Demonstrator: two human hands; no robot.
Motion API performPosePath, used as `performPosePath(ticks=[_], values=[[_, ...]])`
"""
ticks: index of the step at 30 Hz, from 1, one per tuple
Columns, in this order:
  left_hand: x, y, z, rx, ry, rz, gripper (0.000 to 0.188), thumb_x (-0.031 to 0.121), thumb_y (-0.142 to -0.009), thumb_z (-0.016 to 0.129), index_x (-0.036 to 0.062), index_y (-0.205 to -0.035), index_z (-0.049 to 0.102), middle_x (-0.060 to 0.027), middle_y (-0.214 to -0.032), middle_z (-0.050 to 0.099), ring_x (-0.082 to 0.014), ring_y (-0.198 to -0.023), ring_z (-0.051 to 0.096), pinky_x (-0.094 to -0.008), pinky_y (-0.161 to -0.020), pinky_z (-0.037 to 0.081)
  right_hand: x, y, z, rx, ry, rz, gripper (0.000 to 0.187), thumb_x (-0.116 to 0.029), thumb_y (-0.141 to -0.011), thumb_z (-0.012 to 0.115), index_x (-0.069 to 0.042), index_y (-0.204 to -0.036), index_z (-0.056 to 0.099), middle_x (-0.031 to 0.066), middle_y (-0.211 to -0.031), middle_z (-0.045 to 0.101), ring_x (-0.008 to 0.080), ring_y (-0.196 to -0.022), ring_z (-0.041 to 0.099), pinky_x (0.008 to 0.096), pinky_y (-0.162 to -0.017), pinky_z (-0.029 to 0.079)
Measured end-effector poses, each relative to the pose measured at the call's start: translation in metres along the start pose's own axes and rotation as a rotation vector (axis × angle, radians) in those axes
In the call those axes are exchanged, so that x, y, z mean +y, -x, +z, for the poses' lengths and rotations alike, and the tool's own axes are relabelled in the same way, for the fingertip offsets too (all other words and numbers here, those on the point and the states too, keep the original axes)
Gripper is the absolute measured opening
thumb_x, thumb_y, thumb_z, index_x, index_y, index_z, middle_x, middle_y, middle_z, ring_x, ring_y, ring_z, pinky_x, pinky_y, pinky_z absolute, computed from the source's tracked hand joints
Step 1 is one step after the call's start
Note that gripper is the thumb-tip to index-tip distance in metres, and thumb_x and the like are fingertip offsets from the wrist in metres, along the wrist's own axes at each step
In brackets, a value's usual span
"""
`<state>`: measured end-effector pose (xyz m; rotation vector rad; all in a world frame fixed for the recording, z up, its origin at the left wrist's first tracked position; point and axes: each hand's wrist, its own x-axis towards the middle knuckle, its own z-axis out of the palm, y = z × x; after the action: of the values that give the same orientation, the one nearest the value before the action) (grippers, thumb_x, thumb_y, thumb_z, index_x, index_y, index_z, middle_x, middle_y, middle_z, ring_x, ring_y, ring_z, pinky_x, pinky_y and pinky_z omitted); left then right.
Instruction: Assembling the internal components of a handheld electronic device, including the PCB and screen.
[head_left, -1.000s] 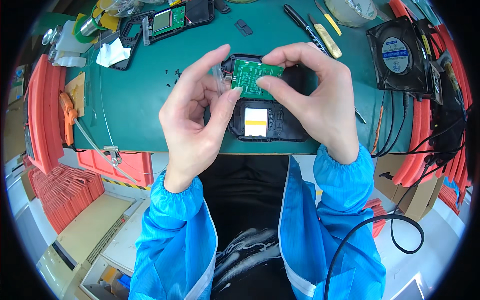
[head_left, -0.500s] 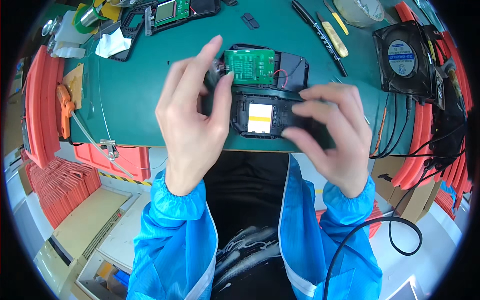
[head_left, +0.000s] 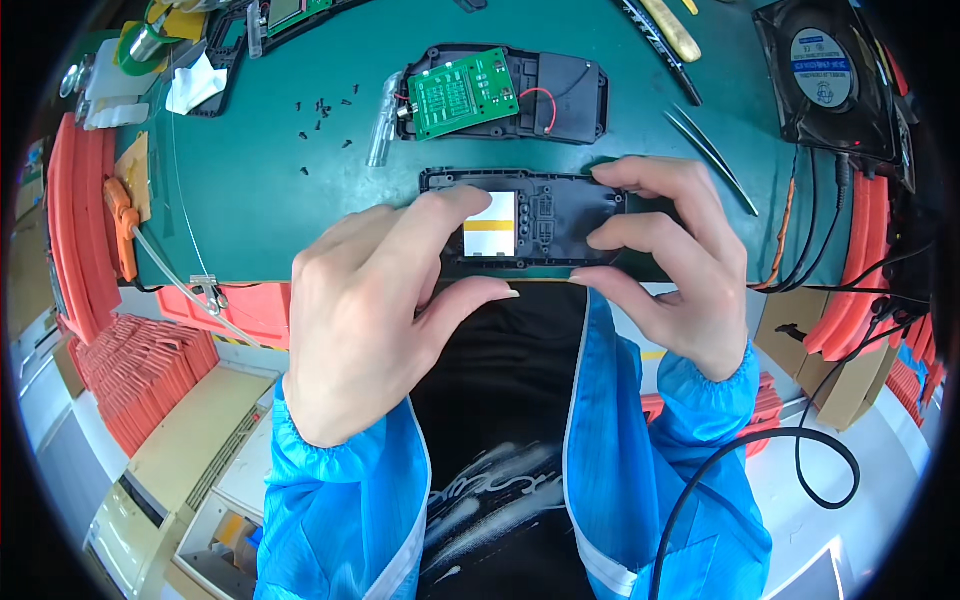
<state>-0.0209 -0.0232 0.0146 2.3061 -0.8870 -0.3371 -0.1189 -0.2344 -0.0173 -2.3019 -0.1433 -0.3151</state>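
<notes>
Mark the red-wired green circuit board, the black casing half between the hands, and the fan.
Red-wired green circuit board (head_left: 461,92): head view, middle of face.
Black casing half (head_left: 577,207): head view, bare inner right.
Fan (head_left: 822,68): head view, hub.

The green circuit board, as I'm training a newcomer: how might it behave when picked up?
The green circuit board looks flat and thin, so probably stiff and light. Sitting askew on the black casing, it may slide. The red wire looping at its edge could snag.

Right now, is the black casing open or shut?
Open: the far shell, carrying the green circuit board, lies apart from the near shell between left hand and right hand, both insides facing up.
</notes>
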Motion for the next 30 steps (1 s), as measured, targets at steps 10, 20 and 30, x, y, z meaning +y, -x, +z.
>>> performPosePath(ticks=[10, 20, 30], values=[[-0.001, -0.004, 0.006, -0.037, 0.018, 0.000, 0.048, 0.010, -0.060, 0.085, 0.0061, -0.103, 0.064, 0.0004, -0.055, 0.031, -0.0116, -0.048, 0.032, -0.0288, -0.047, 0.027, 0.000, 0.000, 0.001, -0.003, -0.009, 0.006, 0.032, -0.007, -0.056, 0.081, -0.004, -0.083, 0.064, 0.0133, -0.111, 0.059, 0.0317, -0.096, 0.056, 0.0374, -0.076, 0.047], [-0.001, -0.004, 0.007, -0.036, 0.093, -0.034, 0.047, 0.005, -0.059, 0.085, 0.0048, -0.099, 0.060, 0.0014, -0.055, 0.028, -0.0090, -0.048, 0.028, -0.0267, -0.047, 0.024, -0.002, -0.002, -0.001, -0.021, 0.004, 0.016, 0.033, -0.007, -0.057, 0.081, -0.004, -0.084, 0.063, 0.0128, -0.110, 0.059, 0.0312, -0.095, 0.056, 0.0375, -0.075, 0.047], [-0.005, 0.007, 0.019, 0.073, 0.161, 0.040, 0.043, 0.002, -0.063, 0.084, 0.0050, -0.100, 0.062, 0.0023, -0.055, 0.033, -0.0078, -0.050, 0.032, -0.0253, -0.047, 0.026, -0.019, -0.019, 0.028, 0.146, 0.146, -0.051, 0.033, -0.011, -0.059, 0.081, -0.006, -0.089, 0.068, 0.0092, -0.097, 0.057, 0.0275, -0.088, 0.054, 0.0347, -0.071, 0.045]])
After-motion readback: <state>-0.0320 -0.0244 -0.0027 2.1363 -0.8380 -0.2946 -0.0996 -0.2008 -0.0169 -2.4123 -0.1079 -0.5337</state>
